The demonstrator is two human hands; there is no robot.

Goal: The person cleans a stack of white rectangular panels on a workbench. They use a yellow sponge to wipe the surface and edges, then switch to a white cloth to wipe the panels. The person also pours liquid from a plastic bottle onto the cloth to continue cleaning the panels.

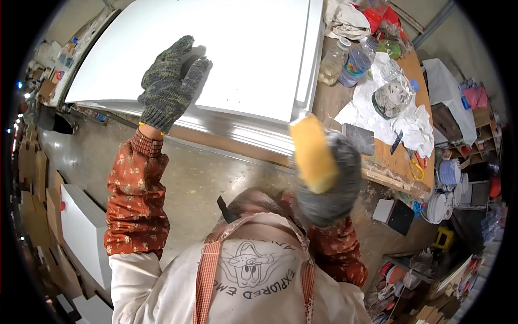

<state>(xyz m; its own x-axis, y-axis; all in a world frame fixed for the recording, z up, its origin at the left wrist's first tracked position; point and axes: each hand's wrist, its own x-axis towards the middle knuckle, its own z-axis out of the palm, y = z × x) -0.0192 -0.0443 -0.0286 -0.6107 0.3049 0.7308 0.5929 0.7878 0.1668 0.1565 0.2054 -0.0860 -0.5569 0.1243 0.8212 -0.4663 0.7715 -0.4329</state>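
Block (313, 154) of yellow, sponge-like material is held in the gloved right hand (345, 186), raised by the near edge of the counter (387, 163), close to the near right corner of a broad white panel (248, 65). The right hand's fingers appear to be closed on the block, though their exact placement is blurred; whether the panel is touched by the block cannot be told. The gloved left hand (170, 83) is spread over the panel's near left part, thumb apart, with nothing grasped; it appears to be laid flat there. The block is judged to be light and somewhat soft, easily dented by a hard squeeze, so it is best held by its long sides, with the working face left free. The panel, by contrast, is judged to be stiff, awkward through its breadth and perhaps heavy; its smooth face would be slippery under knitted gloves and easily scratched. If it had to be shifted, it would best be taken by two opposite edges, with the palms kept underneath. Toward the counter's right edge, bottles (358, 62) and white cloth (356, 105) are set beside the panel, and a grey block (359, 139) is placed near the counter's near edge.
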